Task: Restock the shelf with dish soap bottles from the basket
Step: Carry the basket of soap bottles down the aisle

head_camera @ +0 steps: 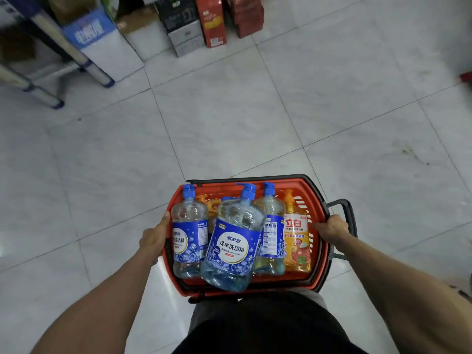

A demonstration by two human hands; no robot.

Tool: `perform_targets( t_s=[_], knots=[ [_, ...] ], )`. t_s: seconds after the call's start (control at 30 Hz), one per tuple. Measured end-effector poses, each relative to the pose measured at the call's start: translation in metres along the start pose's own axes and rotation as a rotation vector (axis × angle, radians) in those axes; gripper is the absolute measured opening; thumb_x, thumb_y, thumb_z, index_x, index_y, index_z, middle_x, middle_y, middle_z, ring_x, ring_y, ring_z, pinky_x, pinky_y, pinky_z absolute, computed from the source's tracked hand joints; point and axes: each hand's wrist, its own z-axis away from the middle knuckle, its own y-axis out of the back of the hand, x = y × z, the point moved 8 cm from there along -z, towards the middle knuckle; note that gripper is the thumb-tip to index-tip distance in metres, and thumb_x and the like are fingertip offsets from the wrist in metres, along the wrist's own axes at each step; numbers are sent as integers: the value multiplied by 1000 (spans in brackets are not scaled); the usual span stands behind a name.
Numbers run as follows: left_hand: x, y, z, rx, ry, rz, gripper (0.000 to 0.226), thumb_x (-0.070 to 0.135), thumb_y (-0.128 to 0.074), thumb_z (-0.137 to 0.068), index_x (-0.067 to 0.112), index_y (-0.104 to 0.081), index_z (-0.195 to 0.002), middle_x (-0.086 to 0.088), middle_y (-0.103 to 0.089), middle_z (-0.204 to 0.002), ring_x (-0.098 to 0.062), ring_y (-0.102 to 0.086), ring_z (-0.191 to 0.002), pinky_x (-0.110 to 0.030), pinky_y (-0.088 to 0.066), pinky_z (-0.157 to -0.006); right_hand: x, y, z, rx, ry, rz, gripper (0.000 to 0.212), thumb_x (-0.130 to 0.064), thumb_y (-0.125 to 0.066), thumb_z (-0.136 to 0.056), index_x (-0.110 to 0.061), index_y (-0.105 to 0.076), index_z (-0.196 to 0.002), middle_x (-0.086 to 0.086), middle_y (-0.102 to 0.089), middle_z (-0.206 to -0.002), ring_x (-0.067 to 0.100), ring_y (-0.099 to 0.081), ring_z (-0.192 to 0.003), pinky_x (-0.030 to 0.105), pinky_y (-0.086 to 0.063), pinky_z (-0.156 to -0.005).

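A red basket [281, 282] is gripped at its side rims by the left hand [153, 238] and the right hand [333, 229]. Blue-labelled dish soap bottles [235, 241] and an orange bottle [297, 241] are held inside it. Farther off, cartons [184, 24] are stood on the tiled floor [229, 111]

Bottles [233, 241] in basket [318, 200]; hands on both sides; boxes [184, 24] beyond.

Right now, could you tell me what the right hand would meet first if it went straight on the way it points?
Probably the orange bottle, lying just inside the right rim of the red basket; the right hand grips that rim, pointing inward toward it. Depth is unclear, so it might pass above.
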Motion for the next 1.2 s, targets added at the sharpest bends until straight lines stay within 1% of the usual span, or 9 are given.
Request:
perform_targets(
  t_s=[0.13, 0.27, 0.4, 0.47, 0.63, 0.77, 0.87, 0.97, 1.2],
  knots=[
    [42, -16, 11, -52, -84, -79, 90, 85, -63, -82, 4, -73, -121, -21, -74, -120, -43, -71, -108, -59, -56, -103, 15, 26, 14, 54, -27, -64, 48, -42, -79, -91, -5, -67, -121, 12, -72, -101, 32, -74, -97, 46, -64, -90],
    [85, -31, 15, -82, -155, -180, 81, 79, -62, -88, 3, -75, -112, -22, -76, -115, -42, -72, -102, -57, -58, -101, 37, 45, 33, 135, -72, -155, 46, -42, -80, -90, -6, -67, -116, 9, -68, -96, 29, -68, -89, 41, -62, -85],
    [134, -54, 15, -148, -215, -297, 81, 74, -60, -93, 0, -71, -124, -22, -73, -124, -45, -71, -108, -60, -55, -104, 65, 40, 62, 198, -162, -306, 38, -43, -83, -87, -14, -61, -96, -1, -63, -76, 19, -64, -69, 28, -51, -56],
    [164, -66, 18, -170, -267, -390, 80, 74, -60, -94, 0, -71, -124, -23, -73, -125, -44, -71, -109, -59, -55, -105, 83, 29, 84, 234, -219, -400, 35, -42, -82, -88, -15, -61, -94, -2, -62, -75, 15, -63, -66, 25, -46, -50],
    [234, -106, 41, -214, -447, -626, 82, 73, -61, -93, -2, -70, -123, -24, -72, -126, -44, -70, -111, -56, -56, -103, 130, -25, 136, 284, -344, -606, 38, -39, -82, -89, -8, -69, -107, 7, -71, -91, 29, -71, -87, 39, -61, -79],
    [262, -148, 73, -244, -572, -823, 81, 72, -62, -94, -3, -69, -122, -25, -71, -126, -45, -69, -111, -56, -57, -103, 160, -79, 176, 317, -445, -769, 45, -32, -79, -93, 3, -71, -120, 22, -75, -114, 38, -73, -102, 48, -61, -93],
    [270, -181, 101, -257, -671, -961, 83, 71, -63, -94, -5, -67, -127, -27, -68, -130, -46, -66, -116, -56, -56, -103, 181, -131, 205, 339, -540, -906, 46, -30, -80, -93, 5, -71, -120, 22, -74, -112, 38, -72, -101, 46, -60, -90],
    [258, -216, 129, -299, -758, -1116, 84, 71, -61, -95, -6, -66, -128, -28, -68, -129, -47, -65, -117, -57, -55, -104, 199, -183, 233, 353, -626, -1058, 45, -31, -82, -92, 4, -71, -117, 13, -69, -98, 30, -67, -86, 38, -57, -79],
    [173, -289, 197, -383, -911, -1426, 79, 67, -58, -99, -7, -66, -125, -27, -70, -124, -46, -68, -112, -60, -57, -101, 245, -311, 297, 346, -797, -1299, 41, -34, -84, -90, -3, -69, -113, 7, -65, -89, 18, -62, -69, 33, -54, -69]
  ],
)
